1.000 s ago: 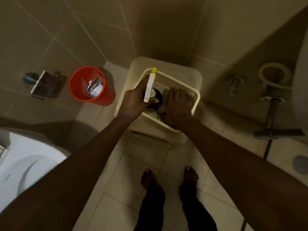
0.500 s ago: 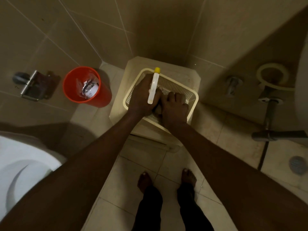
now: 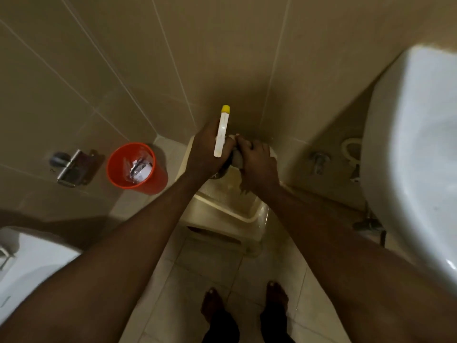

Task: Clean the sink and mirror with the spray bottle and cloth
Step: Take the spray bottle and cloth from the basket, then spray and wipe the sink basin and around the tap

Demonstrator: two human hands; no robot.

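My left hand [image 3: 206, 151] grips the spray bottle [image 3: 221, 132], whose white head with a yellow nozzle tip points toward the wall; the bottle's dark body is mostly hidden under the hand. Right beside it, my right hand [image 3: 258, 164] holds a grey cloth [image 3: 238, 158], of which only a small bunched part shows between the two hands. Both hands are raised above the cream basket [image 3: 230, 209] on its stand. The white sink [image 3: 418, 154] fills the right edge of the view. The mirror is out of view.
An orange waste bin [image 3: 137, 169] with wrappers inside stands by the wall to the left. A metal paper holder [image 3: 70, 168] is fixed on the left wall. The white toilet [image 3: 29, 263] is at lower left. Sink pipes [image 3: 321, 162] run under the basin. My bare feet [image 3: 244, 303] stand on floor tiles.
Both hands have lifted up and out of the basket, bringing the spray bottle and the cloth with them. The view has tilted up and right, so the sink now shows.
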